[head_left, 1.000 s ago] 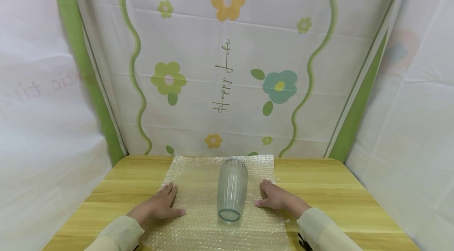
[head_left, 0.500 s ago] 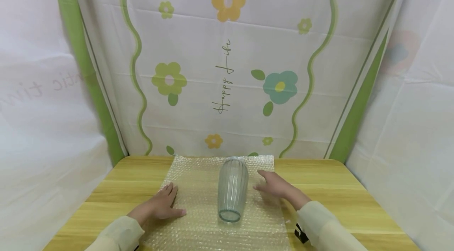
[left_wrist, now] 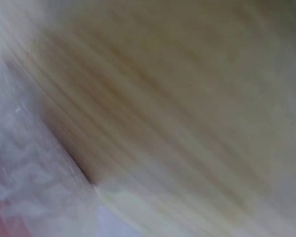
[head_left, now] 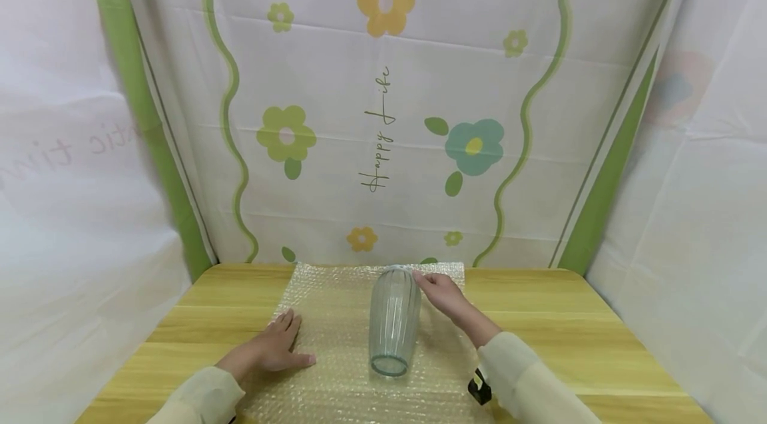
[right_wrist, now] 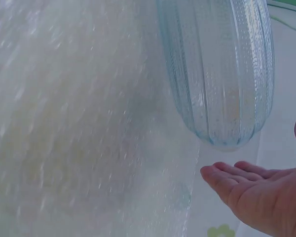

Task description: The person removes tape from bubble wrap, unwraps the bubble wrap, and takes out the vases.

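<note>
A clear ribbed glass vase (head_left: pixel 394 321) lies on its side on a sheet of bubble wrap (head_left: pixel 341 384), its round open-looking end toward me. My left hand (head_left: pixel 277 343) rests flat on the sheet's left edge, fingers and thumb spread. At the vase's far end is my right hand (head_left: pixel 442 292), fingertips close to the glass. In the right wrist view the right hand (right_wrist: pixel 261 192) has its fingers straight and thumb apart, just off the rounded end of the vase (right_wrist: pixel 222 74). The left hand does not show clearly in its blurred wrist view.
The wooden table (head_left: pixel 539 317) extends to both sides of the sheet. Behind it hangs a white flowered curtain (head_left: pixel 335 78), with white cloth (head_left: pixel 78 224) at the sides. A black wrist device (head_left: pixel 479 387) sits under the right sleeve.
My right hand has lifted from the sheet's right side and moved inward and away from me to the vase's far end. The left hand and the vase have stayed in place.
</note>
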`<state>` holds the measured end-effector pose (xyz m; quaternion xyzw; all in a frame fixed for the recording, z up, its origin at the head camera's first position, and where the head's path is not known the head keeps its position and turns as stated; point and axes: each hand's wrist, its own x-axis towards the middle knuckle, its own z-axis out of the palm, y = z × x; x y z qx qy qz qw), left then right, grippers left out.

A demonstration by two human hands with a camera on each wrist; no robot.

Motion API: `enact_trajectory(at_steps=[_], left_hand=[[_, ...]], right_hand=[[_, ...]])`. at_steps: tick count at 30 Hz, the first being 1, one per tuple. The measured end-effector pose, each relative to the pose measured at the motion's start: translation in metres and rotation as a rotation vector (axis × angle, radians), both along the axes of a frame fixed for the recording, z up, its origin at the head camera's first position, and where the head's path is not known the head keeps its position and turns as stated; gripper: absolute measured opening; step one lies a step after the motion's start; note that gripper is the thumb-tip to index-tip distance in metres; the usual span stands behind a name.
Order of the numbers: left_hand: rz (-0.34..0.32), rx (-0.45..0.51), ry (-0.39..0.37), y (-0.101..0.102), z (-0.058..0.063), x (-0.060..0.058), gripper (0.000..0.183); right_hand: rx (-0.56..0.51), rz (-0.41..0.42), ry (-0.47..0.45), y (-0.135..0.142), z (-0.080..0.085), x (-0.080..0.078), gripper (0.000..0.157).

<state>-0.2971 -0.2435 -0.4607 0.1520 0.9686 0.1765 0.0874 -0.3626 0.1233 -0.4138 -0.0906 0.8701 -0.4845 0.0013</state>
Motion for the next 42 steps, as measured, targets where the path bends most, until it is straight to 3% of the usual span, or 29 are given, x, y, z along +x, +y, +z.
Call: enact_trajectory(at_steps=[4, 10, 20, 27, 36, 42], left_hand=[[0.002, 0.003, 0.004, 0.000, 0.000, 0.000, 0.105], [0.001, 0.011, 0.009, -0.001, -0.001, -0.001, 0.105], [0.006, 0.028, -0.017, 0.002, 0.003, 0.005, 0.103], [0.011, 0.021, -0.012, 0.001, 0.002, 0.003, 0.104], [0.004, 0.013, -0.024, 0.002, 0.003, 0.003, 0.103], [0.016, 0.020, -0.050, 0.003, 0.007, 0.003, 0.103]], right_hand=[[-0.025, -0.030, -0.046, -0.009, 0.003, 0.001, 0.076], [-0.075, -0.058, -0.125, -0.020, 0.005, 0.003, 0.101], [-0.121, -0.058, -0.197, -0.036, -0.005, 0.003, 0.117], [-0.153, -0.067, -0.176, -0.043, -0.011, 0.000, 0.117], [-0.104, -0.084, -0.184, -0.048, -0.013, -0.002, 0.116], [-0.121, -0.060, -0.207, -0.047, -0.010, -0.003, 0.104]])
